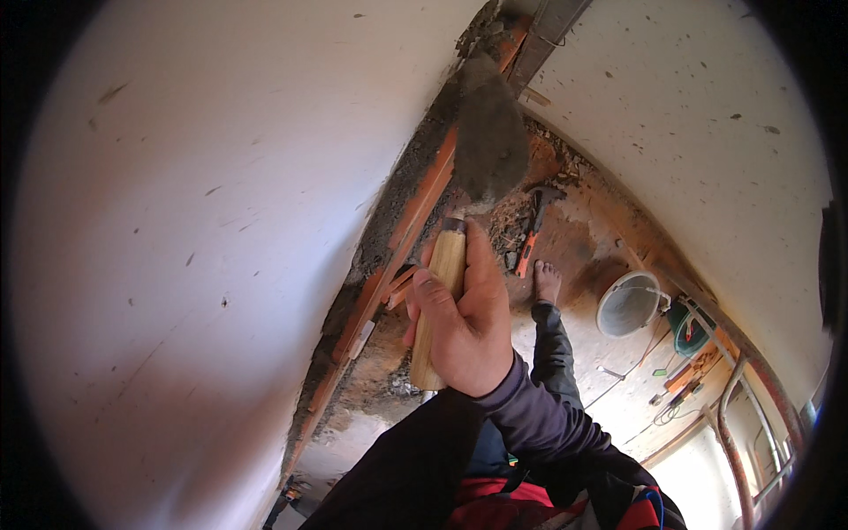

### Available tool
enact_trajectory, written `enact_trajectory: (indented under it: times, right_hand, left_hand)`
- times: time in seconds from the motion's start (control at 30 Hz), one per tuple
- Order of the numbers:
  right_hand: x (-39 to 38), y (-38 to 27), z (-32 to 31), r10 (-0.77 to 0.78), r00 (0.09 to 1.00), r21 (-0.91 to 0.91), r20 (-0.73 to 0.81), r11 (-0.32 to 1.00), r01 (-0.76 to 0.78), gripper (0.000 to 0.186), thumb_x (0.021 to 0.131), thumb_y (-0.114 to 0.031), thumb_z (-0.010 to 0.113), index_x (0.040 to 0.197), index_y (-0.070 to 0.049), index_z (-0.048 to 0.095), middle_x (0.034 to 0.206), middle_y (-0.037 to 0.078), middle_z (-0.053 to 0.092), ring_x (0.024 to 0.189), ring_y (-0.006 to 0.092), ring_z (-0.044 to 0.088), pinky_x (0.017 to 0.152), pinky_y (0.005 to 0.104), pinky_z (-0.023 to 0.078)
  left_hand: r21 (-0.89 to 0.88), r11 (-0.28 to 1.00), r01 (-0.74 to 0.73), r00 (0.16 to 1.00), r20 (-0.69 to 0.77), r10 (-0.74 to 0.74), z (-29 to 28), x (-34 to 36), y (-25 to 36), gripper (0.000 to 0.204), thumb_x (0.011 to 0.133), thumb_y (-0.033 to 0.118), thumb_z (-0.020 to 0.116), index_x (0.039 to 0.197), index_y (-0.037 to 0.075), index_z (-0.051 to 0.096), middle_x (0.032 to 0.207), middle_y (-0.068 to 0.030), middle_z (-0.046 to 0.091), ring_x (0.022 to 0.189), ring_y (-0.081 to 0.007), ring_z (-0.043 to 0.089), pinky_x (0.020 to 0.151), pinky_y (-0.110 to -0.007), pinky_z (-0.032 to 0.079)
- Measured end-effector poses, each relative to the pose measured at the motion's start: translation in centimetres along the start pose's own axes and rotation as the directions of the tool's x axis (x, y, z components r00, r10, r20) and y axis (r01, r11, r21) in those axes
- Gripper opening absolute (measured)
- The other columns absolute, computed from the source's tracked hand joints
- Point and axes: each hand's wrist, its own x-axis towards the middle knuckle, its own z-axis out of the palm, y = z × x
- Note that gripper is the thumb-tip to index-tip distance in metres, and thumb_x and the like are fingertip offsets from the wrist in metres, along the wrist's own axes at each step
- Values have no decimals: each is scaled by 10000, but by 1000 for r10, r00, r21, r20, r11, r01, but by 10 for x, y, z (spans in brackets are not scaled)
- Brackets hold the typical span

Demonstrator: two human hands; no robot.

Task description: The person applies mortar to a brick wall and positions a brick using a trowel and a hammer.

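Note:
My right hand (468, 327) is shut on the pale wooden handle (437, 309) of a trowel. Its blade (490, 141) is coated in grey mortar and points up, away from me. The blade lies against a rough chase cut into the white wall (177, 221), where an orange conduit (424, 199) runs along the groove. Grey mortar fills parts of the chase beside the conduit. A dark grey sleeve covers my forearm. My left hand is out of view.
Below, my bare foot (548, 281) stands on a dusty floor with rubble. A hammer with an orange handle (533, 234) lies near it. A white bucket (629, 305), a green bucket (691, 329), loose cables and bent pipes (733, 415) are to the right.

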Motion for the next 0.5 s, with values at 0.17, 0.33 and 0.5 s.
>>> enact_trajectory:
  times: [0.17,0.33,0.5]
  right_hand:
    - [13,-4,-6,-7,1000,79,15,997,6,297,957,-34,476,1241,28,411,920,61,493,673,99,537,471,246,506]
    - [26,-13,-14,-4,1000,112,13,994,3,152,943,-47,485,1082,8,457,857,56,493,654,104,537,460,248,499]
    - [39,-25,-22,-82,995,58,50,995,79,125,936,-73,489,1036,2,479,826,56,487,650,111,544,446,251,490]
  left_hand:
    - [5,1000,0,1000,-13,0,5,1,-1,1021,699,451,748,1491,83,218,1462,-154,314,1252,-369,467,1014,-520,402]
    - [5,1000,-1,1000,-26,2,9,0,0,1036,706,476,744,1498,75,210,1473,-156,309,1256,-369,463,1014,-521,399]
    - [-3,1000,-11,997,-74,11,12,0,3,1051,713,500,740,1504,66,201,1484,-158,304,1261,-369,459,1013,-523,397]
